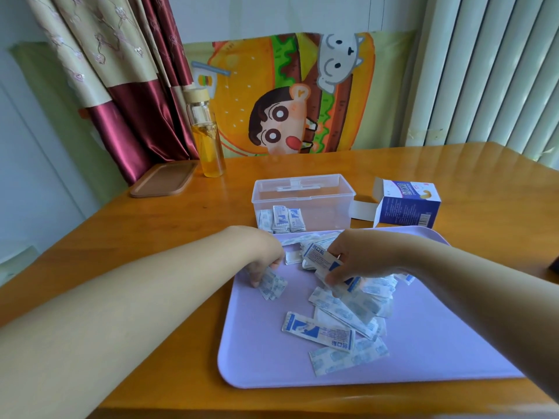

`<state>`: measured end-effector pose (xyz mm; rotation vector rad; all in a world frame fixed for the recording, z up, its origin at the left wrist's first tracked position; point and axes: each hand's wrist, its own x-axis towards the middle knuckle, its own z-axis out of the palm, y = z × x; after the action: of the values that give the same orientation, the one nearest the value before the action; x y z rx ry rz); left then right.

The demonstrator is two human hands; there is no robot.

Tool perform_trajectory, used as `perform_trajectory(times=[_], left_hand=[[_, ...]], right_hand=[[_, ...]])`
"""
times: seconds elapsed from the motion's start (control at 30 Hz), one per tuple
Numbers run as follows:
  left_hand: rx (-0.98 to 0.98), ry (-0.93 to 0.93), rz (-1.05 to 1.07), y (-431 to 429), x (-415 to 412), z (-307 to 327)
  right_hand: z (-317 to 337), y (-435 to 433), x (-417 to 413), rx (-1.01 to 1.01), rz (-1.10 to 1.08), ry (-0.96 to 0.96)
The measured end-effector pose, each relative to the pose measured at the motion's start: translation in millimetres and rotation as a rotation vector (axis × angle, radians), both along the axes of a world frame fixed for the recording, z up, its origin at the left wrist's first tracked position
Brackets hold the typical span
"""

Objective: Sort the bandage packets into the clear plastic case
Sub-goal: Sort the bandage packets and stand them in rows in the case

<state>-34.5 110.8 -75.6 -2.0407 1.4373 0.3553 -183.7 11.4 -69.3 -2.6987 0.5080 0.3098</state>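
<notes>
Several white-and-blue bandage packets point(341, 316) lie scattered on a lilac tray point(260, 352). Behind the tray stands the clear plastic case point(302, 195), open, with a few packets point(281, 220) standing upright at its left end. My left hand point(263, 255) is at the tray's left side, its fingers closed on a small stack of packets point(272, 284). My right hand point(360, 257) hovers over the middle of the pile and grips a bundle of packets point(322, 258) with blue print facing up.
An open blue-and-white bandage box point(405, 207) stands right of the case. A glass bottle point(207, 137) with yellow liquid and a brown lid point(165, 179) sit at the back left of the wooden table point(151, 225). Curtains and a cartoon cloth hang behind.
</notes>
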Motion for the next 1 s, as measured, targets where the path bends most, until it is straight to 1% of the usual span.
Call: perform_trajectory(times=[0.07, 0.13, 0.2, 0.27, 0.33, 0.43, 0.5, 0.6, 0.67, 0.73, 0.8, 0.93, 1.0], left_hand=[[0.001, -0.009, -0.004, 2, -1, 2], [-0.013, -0.033, -0.032, 6, -4, 4], [-0.063, -0.017, -0.030, 10, -7, 7], [-0.168, 0.051, -0.019, 14, -5, 10], [-0.328, 0.166, 0.047, 23, 8, 16], [-0.597, 0.434, 0.297, 43, 34, 22], [-0.790, 0.619, 0.491, 59, 46, 14], [-1.048, 1.040, 0.849, 75, 41, -6], [-1.157, 1.333, 1.040, 79, 27, -15], [-1.199, 1.620, 1.176, 79, 14, -20], [-1.208, 1.808, 1.269, 77, 5, -25], [-1.191, 2.005, 1.361, 68, -14, -31], [-1.136, 2.093, 1.377, 63, -24, -33]], right_hand=[[-2, 0, 1, 0.096, -0.039, 0.002], [-5, 0, 2, 0.113, -0.054, -0.010], [-10, 1, 4, 0.137, -0.074, -0.024], [-12, 1, 6, 0.172, -0.110, -0.036], [-13, 3, 10, 0.164, -0.134, -0.070], [-16, 12, 22, 0.105, -0.144, -0.153], [-23, 21, 31, 0.056, -0.121, -0.156], [-34, 26, 40, -0.022, -0.131, -0.143], [-34, 24, 39, -0.055, -0.152, -0.143], [-31, 20, 37, -0.055, -0.141, -0.122], [-25, 16, 31, -0.027, -0.144, -0.144], [-10, 8, 15, 0.037, -0.125, -0.280], [-8, 7, 12, 0.160, -0.153, -0.396]])
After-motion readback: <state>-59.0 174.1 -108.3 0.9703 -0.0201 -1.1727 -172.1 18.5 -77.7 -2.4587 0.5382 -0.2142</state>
